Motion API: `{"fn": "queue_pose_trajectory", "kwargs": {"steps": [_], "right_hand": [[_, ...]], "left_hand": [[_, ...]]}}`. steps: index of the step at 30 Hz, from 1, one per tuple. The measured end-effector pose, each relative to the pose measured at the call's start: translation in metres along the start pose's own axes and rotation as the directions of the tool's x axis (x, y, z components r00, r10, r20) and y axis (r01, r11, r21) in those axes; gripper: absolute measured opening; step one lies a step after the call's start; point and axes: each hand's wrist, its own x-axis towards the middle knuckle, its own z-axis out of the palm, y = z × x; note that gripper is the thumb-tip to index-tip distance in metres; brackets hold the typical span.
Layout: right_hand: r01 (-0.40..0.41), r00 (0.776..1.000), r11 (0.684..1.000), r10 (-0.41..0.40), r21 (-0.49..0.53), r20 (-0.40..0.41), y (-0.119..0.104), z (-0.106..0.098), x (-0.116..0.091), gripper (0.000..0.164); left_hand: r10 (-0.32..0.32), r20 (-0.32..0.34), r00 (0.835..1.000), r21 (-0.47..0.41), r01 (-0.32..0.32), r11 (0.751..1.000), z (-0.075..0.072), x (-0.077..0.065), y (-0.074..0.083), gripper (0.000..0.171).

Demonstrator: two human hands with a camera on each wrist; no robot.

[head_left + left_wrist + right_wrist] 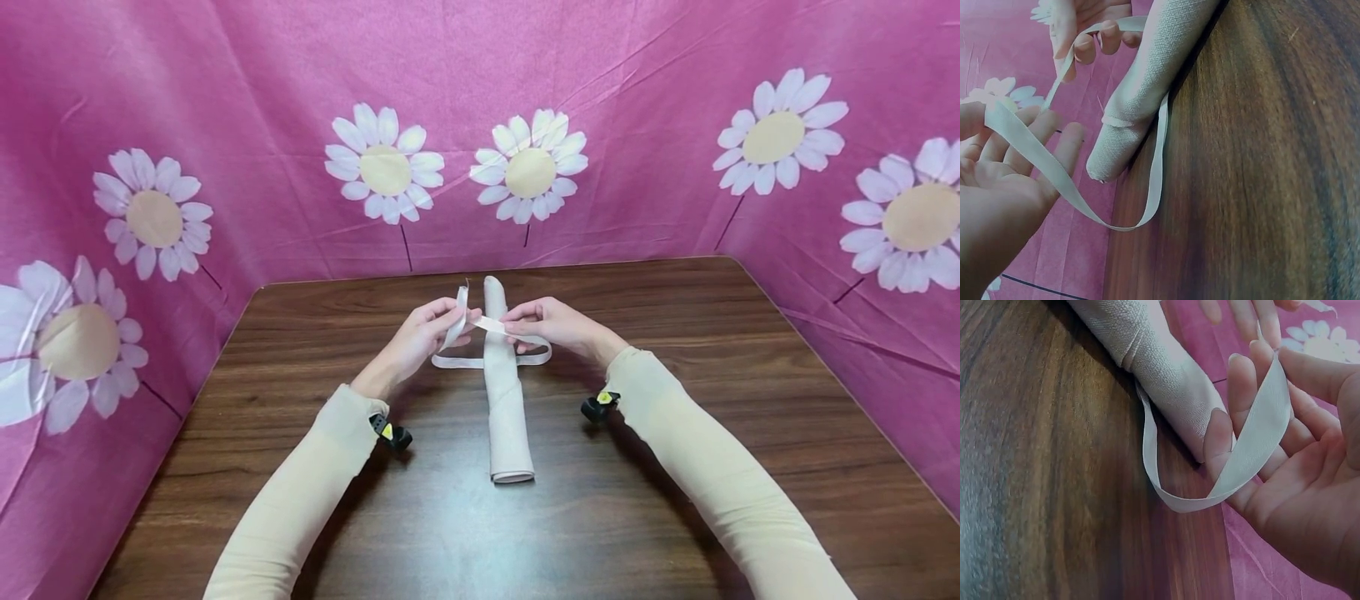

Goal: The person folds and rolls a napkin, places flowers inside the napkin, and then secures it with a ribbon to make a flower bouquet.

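Note:
A rolled, off-white cloth [506, 417] lies lengthwise on the wooden table, its folded end toward me. A pale ribbon [459, 362] passes beneath the roll and loops up on both sides. Left of the roll, my left hand [426, 332] pinches the ribbon between thumb and fingers, and a loose tail sticks up there. On the other side my right hand [551, 323] pinches the ribbon's other part, which crosses above the roll toward the left fingers. In the right wrist view the ribbon [1260, 434] hangs in a curve across the right fingers.
The brown wooden table [637, 517] stretches out around the roll. A pink cloth backdrop [465, 58] with printed daisies rises behind it and along both sides. Small black wrist cameras sit at the cuffs of the cream sleeves [300, 500].

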Motion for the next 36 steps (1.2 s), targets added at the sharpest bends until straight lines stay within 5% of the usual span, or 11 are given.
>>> {"fn": "queue_pose_trajectory", "kwargs": {"steps": [12, 26, 36], "right_hand": [[0.051, 0.998, 0.999, -0.052, 0.013, 0.029, 0.0000, 0.0046, 0.0026, 0.028], [0.054, 0.998, 0.996, -0.056, 0.065, 0.031, -0.0034, 0.0042, 0.0014, 0.027], [0.092, 0.996, 0.996, -0.092, 0.005, 0.020, -0.0086, 0.0027, 0.0004, 0.028]], "left_hand": [[-0.019, -0.013, 1.000, 0.117, 0.020, 0.993, 0.0037, -0.0001, -0.0026, 0.019], [-0.018, -0.044, 0.999, 0.154, 0.025, 0.988, 0.0041, 0.0014, -0.0018, 0.024], [-0.055, -0.046, 0.997, 0.181, 0.063, 0.982, 0.0024, -0.0003, 0.0024, 0.031]]}}
